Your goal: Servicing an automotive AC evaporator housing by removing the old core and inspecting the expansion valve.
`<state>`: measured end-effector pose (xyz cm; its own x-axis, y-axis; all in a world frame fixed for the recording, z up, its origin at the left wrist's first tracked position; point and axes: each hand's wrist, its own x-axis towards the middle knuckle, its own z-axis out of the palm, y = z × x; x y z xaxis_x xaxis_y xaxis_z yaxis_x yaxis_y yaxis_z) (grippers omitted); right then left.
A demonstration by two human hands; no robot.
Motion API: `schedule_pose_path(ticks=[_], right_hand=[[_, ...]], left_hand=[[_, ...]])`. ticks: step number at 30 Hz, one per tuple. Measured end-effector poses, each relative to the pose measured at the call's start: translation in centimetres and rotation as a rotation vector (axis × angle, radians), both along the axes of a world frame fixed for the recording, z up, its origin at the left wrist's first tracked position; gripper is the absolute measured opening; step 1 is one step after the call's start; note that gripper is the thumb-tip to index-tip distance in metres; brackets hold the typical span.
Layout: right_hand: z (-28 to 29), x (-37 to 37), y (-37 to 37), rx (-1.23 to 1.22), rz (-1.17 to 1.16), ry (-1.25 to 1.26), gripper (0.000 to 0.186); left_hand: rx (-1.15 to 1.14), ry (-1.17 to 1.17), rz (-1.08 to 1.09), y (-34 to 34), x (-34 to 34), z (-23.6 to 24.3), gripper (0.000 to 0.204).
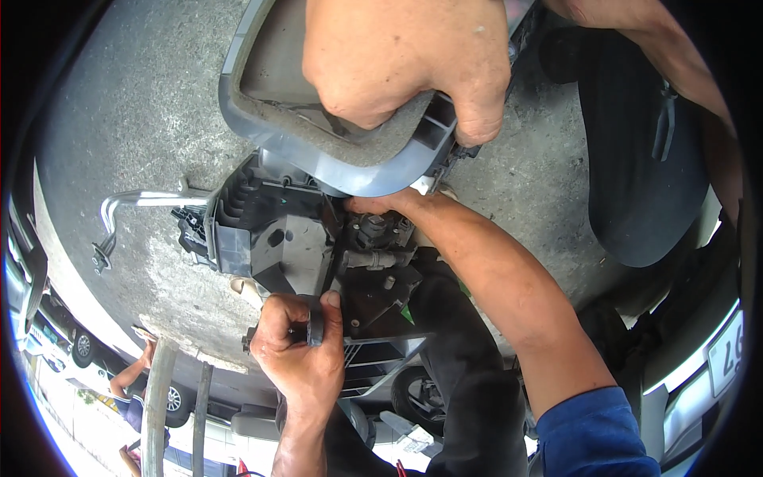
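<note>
A black plastic car heater housing (290, 246) lies in front of me, with several levers, plugs and a small motor-like part (372, 230) on its side. My left hand (302, 350) is closed around a black curved piece (315, 319) at the housing's near edge. My right hand (369, 203) reaches in under the grey foam-lined duct rim (373, 179), and its fingers are mostly hidden there. Across from me, a co-worker's hand (405, 63) rests over that rim, its thumb on the outer side.
Bent metal pipes (147, 197) stick out of the housing to the left over concrete floor (151, 103). A dark seat-like shape (644, 159) stands at right beside the co-worker's arm. Grey poles (157, 405), another person and parked cars are at lower left. A vehicle (699, 358) is at lower right.
</note>
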<state>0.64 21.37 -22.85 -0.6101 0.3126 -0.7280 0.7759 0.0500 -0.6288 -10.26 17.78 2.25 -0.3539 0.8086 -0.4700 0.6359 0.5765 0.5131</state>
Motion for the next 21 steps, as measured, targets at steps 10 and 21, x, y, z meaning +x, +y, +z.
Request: schedule_pose_path(ticks=[10,21], right_hand=[[3.8,2.3,4.0,0.038,0.127,0.124,0.033],[-3.0,0.4,0.8,0.239,0.431,0.187,0.036]], left_hand=[[0.021,-0.126,0.039,0.5,1.2,-0.7,0.033],[0.035,-0.100,-0.004,0.6,0.3,-0.7,0.033]])
